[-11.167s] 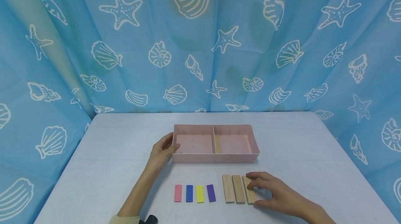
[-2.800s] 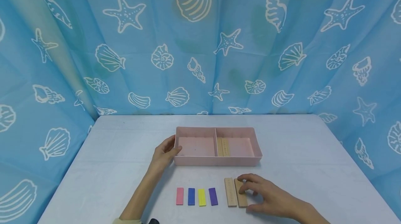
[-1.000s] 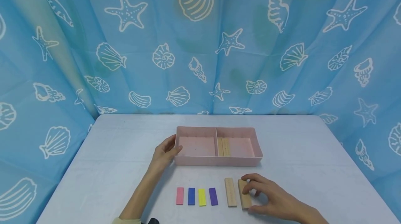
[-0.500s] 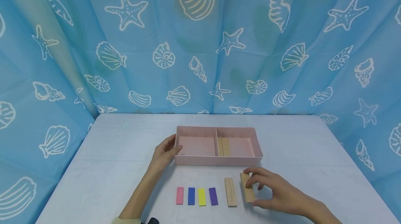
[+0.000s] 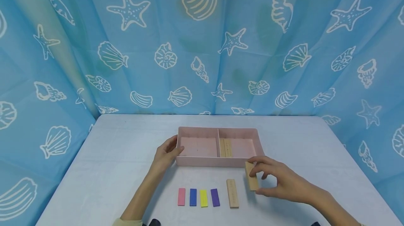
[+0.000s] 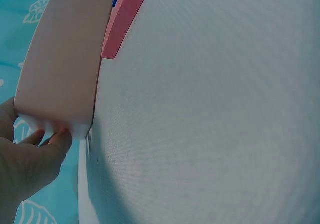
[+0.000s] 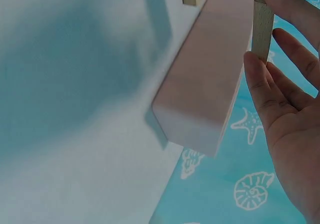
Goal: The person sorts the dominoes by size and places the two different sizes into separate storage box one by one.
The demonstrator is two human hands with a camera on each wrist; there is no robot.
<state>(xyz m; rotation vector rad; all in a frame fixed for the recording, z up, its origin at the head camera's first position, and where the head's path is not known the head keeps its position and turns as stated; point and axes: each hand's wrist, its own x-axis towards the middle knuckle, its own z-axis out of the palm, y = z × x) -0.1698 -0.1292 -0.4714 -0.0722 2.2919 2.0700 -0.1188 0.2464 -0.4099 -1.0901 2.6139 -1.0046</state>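
My left hand (image 5: 165, 154) grips the left end of a pink two-compartment box (image 5: 202, 162), its thumb over the rim. In the left wrist view, fingers of that hand (image 6: 37, 159) lie against the box's end wall. My right hand (image 5: 282, 179) pinches a wooden block (image 5: 251, 177) between thumb and fingertips, raised off the table by the box's front right corner. The right wrist view shows this block (image 7: 262, 31) held by its two ends. Two wooden blocks (image 5: 228, 148) lie side by side against the divider in the right compartment. Another wooden block (image 5: 232, 193) lies on the table.
Left of the table's wooden block, a pink block (image 5: 181, 197), a blue block (image 5: 193, 197), a yellow block (image 5: 203, 198) and a purple block (image 5: 215, 197) form a row. A blue shell-print curtain (image 5: 176, 68) surrounds the white table (image 5: 126, 141).
The box's right compartment has gained a second wooden block since the oldest frame. Lately my right hand has lifted another from the table and carried it toward the box. My left hand stays put.
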